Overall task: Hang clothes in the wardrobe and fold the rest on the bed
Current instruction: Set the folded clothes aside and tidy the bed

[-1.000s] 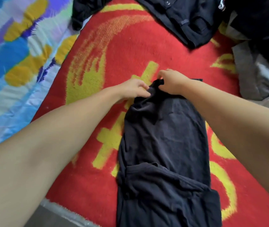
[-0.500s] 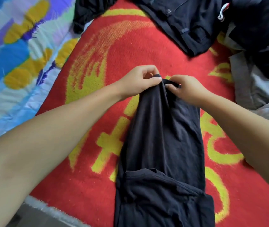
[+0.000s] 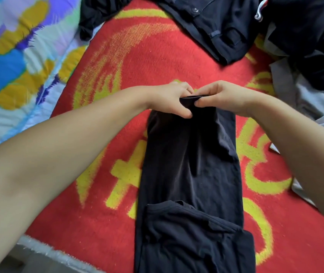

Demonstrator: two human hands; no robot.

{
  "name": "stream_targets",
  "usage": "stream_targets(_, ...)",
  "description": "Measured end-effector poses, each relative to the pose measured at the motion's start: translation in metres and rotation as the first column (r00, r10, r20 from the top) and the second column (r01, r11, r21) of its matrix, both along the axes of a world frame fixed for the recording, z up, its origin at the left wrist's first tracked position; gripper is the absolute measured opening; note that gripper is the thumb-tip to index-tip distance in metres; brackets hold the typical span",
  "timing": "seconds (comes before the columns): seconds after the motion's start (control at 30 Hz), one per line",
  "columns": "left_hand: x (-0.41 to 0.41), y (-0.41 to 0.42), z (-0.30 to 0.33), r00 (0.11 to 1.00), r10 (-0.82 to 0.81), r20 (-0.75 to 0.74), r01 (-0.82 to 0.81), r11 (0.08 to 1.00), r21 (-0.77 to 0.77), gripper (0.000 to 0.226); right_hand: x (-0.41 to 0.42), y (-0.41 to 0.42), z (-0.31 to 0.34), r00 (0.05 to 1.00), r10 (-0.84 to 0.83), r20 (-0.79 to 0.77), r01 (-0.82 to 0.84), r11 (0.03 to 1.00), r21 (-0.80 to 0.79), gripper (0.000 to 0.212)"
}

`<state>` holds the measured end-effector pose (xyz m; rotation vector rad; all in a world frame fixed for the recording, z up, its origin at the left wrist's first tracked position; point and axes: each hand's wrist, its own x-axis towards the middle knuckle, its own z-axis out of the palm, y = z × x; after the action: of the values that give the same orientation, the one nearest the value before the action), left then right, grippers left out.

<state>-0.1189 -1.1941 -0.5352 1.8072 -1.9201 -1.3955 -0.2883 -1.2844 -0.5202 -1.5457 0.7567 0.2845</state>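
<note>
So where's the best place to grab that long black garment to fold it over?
Probably the far end of the black garment, coming from above, as both hands do now: the left hand and right hand pinch its bunched far edge together. It lies in a long narrow strip on the red blanket, so lifting that end should let it fold back toward the person.

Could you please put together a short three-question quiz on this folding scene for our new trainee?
1. True or false: both hands pinch the far end of the black garment.
2. Which colour is the blanket under it: A green, B red and yellow, C white?
3. Fill in: the dark clothes pile lies at the ___ edge of the view.

Key: 1 true, the left hand and right hand meet there. 2 B. 3 top.
</note>
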Motion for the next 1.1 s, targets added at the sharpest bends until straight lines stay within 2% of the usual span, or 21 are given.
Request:
stream_targets(0.07, 0.004, -0.002, 0.001, 0.999, 0.032, -0.003, -0.033, 0.997, -0.076, 0.021, -0.001, -0.004, -0.002, 0.995, 0.091, -0.052, -0.093, 0.994, -0.050, 0.012)
stream_targets(0.1, 0.009, -0.002, 0.001, 0.998, 0.062, -0.016, -0.063, 0.993, -0.102, 0.023, -0.002, -0.006, -0.004, 0.970, 0.190, -0.149, -0.209, 0.969, -0.129, 0.016)
stream_targets(0.17, 0.017, 0.000, 0.004, 0.996, 0.081, -0.030, -0.084, 0.988, -0.127, 0.023, -0.007, -0.008, -0.015, 0.820, 0.374, -0.433, -0.513, 0.816, -0.266, 0.024)
stream_targets(0.23, 0.018, 0.001, 0.004, 0.996, 0.071, -0.051, -0.077, 0.988, -0.134, 0.021, -0.012, -0.008, -0.024, 0.640, 0.397, -0.658, -0.721, 0.607, -0.336, 0.031)
stream_targets(0.3, 0.012, 0.005, 0.005, 0.998, 0.030, -0.055, -0.039, 0.984, -0.173, 0.020, -0.019, -0.010, -0.028, 0.581, 0.319, -0.749, -0.782, 0.475, -0.404, 0.040)
stream_targets(0.33, 0.009, 0.007, 0.007, 0.999, 0.002, -0.045, -0.011, 0.979, -0.206, 0.021, -0.022, -0.012, -0.026, 0.579, 0.307, -0.756, -0.788, 0.449, -0.422, 0.040)
stream_targets(0.37, 0.005, 0.010, 0.010, 0.999, -0.030, -0.025, 0.023, 0.970, -0.244, 0.022, -0.027, -0.015, -0.023, 0.585, 0.316, -0.747, -0.781, 0.469, -0.413, 0.036)
stream_targets(0.5, -0.012, 0.024, 0.020, 0.977, -0.202, 0.065, 0.211, 0.891, -0.403, 0.038, -0.057, -0.028, -0.001, 0.715, 0.322, -0.621, -0.574, 0.776, -0.259, 0.016)
stream_targets(0.6, -0.012, 0.033, 0.021, 0.957, -0.276, 0.091, 0.291, 0.911, -0.293, 0.037, -0.084, -0.043, 0.010, 0.860, 0.220, -0.460, -0.310, 0.942, -0.130, 0.016)
stream_targets(0.63, -0.006, 0.034, 0.021, 0.953, -0.277, 0.127, 0.301, 0.921, -0.249, 0.035, -0.091, -0.045, 0.013, 0.903, 0.181, -0.390, -0.208, 0.978, -0.029, 0.022)
stream_targets(0.7, 0.010, 0.031, 0.018, 0.923, -0.296, 0.245, 0.342, 0.923, -0.175, 0.033, -0.099, -0.045, 0.014, 0.943, 0.107, -0.315, -0.062, 0.987, 0.149, 0.035)
stream_targets(0.77, 0.022, 0.025, 0.014, 0.855, -0.349, 0.384, 0.410, 0.908, -0.086, 0.033, -0.098, -0.043, 0.006, 0.957, 0.014, -0.289, 0.056, 0.971, 0.232, 0.042)
stream_targets(0.8, 0.027, 0.021, 0.012, 0.804, -0.388, 0.451, 0.450, 0.893, -0.034, 0.032, -0.094, -0.040, 0.000, 0.959, -0.037, -0.280, 0.104, 0.968, 0.228, 0.039)
stream_targets(0.83, 0.030, 0.018, 0.008, 0.762, -0.418, 0.495, 0.476, 0.879, 0.010, 0.027, -0.088, -0.036, -0.008, 0.959, -0.081, -0.271, 0.131, 0.976, 0.171, 0.031)
stream_targets(0.87, 0.033, 0.017, 0.005, 0.737, -0.431, 0.520, 0.491, 0.871, 0.026, 0.020, -0.082, -0.030, -0.016, 0.958, -0.096, -0.269, 0.109, 0.993, 0.035, 0.024)
stream_targets(0.9, 0.034, 0.016, 0.002, 0.728, -0.431, 0.534, 0.501, 0.865, 0.015, 0.014, -0.075, -0.026, -0.023, 0.956, -0.063, -0.287, 0.015, 0.986, -0.166, 0.019)
stream_targets(0.93, 0.035, 0.017, -0.002, 0.727, -0.423, 0.541, 0.509, 0.861, -0.012, 0.013, -0.068, -0.021, -0.031, 0.950, 0.006, -0.312, -0.131, 0.916, -0.379, 0.021)
stream_targets(0.97, 0.036, 0.020, -0.005, 0.737, -0.407, 0.539, 0.512, 0.857, -0.053, 0.017, -0.060, -0.016, -0.038, 0.940, 0.099, -0.327, -0.269, 0.804, -0.530, 0.025)
stream_targets(1.03, 0.032, 0.030, -0.008, 0.815, -0.330, 0.477, 0.469, 0.858, -0.208, 0.027, -0.048, -0.007, -0.049, 0.890, 0.284, -0.356, -0.453, 0.636, -0.625, 0.033)
stream_targets(1.1, 0.026, 0.042, -0.006, 0.903, -0.257, 0.344, 0.383, 0.844, -0.376, 0.034, -0.039, 0.001, -0.054, 0.822, 0.366, -0.436, -0.570, 0.531, -0.627, 0.033)
